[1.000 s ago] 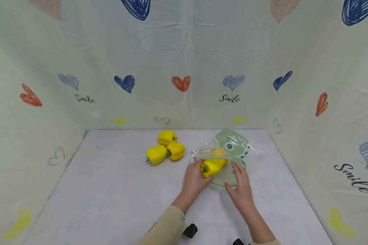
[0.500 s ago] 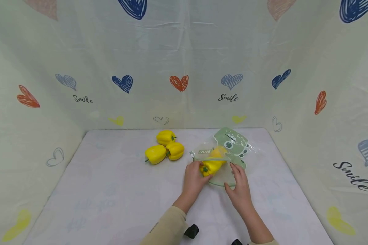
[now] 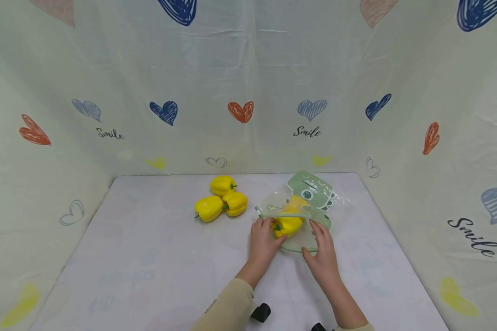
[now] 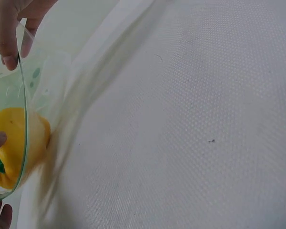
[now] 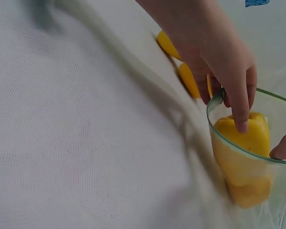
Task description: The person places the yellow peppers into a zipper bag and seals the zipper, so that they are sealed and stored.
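Observation:
A clear zip bag [image 3: 312,189] with a green cartoon print lies at the right of the table, its green-edged mouth spread towards me. Just inside the mouth sits a yellow bell pepper [image 3: 289,226], stem end facing out; deeper in, another yellow shape [image 3: 297,202] shows through the film. My left hand [image 3: 262,243] grips the bag's left corner with its fingers, and one digit touches the pepper in the right wrist view. My right hand [image 3: 324,257] holds the right side of the mouth, thumb at the green rim [image 5: 257,155] and fingers beyond the film.
Three more yellow bell peppers [image 3: 209,208] are grouped left of the bag, towards the back of the white table [image 3: 157,266]. Behind and at both sides hangs a pale curtain [image 3: 207,69] printed with hearts. Black wrist-camera parts [image 3: 261,312] show below the forearms.
The pepper at the mouth has slid slightly further into the bag. Both hands keep nearly the same places, and the whole head view has shifted a little.

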A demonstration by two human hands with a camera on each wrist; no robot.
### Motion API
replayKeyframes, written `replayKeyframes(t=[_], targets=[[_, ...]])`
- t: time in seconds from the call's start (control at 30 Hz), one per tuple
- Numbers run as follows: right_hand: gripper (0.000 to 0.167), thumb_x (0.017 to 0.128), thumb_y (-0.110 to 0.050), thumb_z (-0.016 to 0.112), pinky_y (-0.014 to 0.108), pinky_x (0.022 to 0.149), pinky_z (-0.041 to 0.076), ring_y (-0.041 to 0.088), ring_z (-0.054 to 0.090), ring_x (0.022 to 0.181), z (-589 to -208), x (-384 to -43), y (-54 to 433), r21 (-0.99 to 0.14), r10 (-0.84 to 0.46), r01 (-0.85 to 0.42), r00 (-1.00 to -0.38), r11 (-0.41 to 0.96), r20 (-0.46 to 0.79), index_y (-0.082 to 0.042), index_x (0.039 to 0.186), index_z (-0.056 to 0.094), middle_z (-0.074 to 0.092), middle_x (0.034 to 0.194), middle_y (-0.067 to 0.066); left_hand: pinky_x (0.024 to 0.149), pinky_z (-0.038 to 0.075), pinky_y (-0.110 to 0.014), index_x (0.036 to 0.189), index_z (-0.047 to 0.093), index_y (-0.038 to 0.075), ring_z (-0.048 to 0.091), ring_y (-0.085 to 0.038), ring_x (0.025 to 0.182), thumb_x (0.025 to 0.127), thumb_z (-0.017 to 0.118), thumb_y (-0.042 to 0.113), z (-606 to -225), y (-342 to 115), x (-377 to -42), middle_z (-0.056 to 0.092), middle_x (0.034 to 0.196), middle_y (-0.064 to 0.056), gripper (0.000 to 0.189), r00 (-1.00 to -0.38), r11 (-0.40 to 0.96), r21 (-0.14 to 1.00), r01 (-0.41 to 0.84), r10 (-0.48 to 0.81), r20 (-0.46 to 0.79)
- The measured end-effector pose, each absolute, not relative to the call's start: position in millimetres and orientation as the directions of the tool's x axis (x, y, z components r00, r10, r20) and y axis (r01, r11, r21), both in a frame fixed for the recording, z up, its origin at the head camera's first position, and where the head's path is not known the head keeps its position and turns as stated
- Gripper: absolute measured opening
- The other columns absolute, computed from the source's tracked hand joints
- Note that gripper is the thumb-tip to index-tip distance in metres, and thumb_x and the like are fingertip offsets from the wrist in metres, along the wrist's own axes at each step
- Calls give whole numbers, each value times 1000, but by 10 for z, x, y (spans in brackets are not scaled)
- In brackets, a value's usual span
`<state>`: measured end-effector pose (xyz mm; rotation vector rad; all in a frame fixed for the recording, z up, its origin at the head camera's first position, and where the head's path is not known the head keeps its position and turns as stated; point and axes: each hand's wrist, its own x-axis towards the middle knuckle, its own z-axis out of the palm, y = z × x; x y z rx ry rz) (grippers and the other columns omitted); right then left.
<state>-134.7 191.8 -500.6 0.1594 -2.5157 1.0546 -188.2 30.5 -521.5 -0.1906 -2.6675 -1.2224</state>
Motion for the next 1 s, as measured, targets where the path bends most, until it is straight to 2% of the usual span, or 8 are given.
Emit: replayKeyframes(t=[0.27, 0.5, 0.6, 0.8, 1.0], targets=[[82, 68, 15, 77, 49, 93, 48, 31, 50, 116, -5022, -1355, 1884, -671, 58, -239, -920, 702, 388, -1, 141, 44, 42, 139, 16, 76, 45, -30, 111, 66, 9, 50, -18, 88, 78, 84, 21, -5214, 273, -1910, 56, 98, -1, 39, -969, 690, 699, 190, 15, 248], [80, 67, 14, 79, 52, 96, 44, 35, 47, 119, -5033, -1358, 1864, -664, 64, -244, -913, 706, 403, 1, 139, 46, 43, 136, 18, 78, 48, -30, 110, 67, 13, 55, -17, 90, 80, 82, 26, -5165, 215, -1898, 63, 102, 0, 37, -972, 729, 662, 175, 21, 235], [76, 66, 14, 80, 54, 98, 41, 38, 44, 122, -5025, -1363, 1864, -655, 68, -253, -904, 712, 423, 2, 134, 51, 43, 136, 19, 76, 48, -30, 109, 68, 13, 56, -17, 88, 79, 83, 24, -5135, 171, -1872, 65, 99, -1, 36, -970, 707, 684, 177, 10, 242], [60, 68, 9, 81, 54, 95, 41, 37, 45, 118, -4991, -1379, 1859, -625, 53, -240, -910, 743, 412, -2, 124, 63, 44, 140, 16, 75, 48, -31, 107, 69, 12, 55, -18, 85, 78, 83, 21, -5081, 49, -1823, 66, 94, 0, 33, -965, 671, 718, 184, -14, 260], [62, 71, 6, 79, 56, 105, 33, 39, 38, 130, -4971, -1383, 1844, -633, 41, -184, -945, 752, 324, 2, 129, 58, 42, 145, 15, 82, 49, -37, 108, 68, 11, 59, -25, 93, 81, 80, 19, -5022, -115, -1817, 66, 97, -5, 31, -968, 615, 769, 175, -36, 249]])
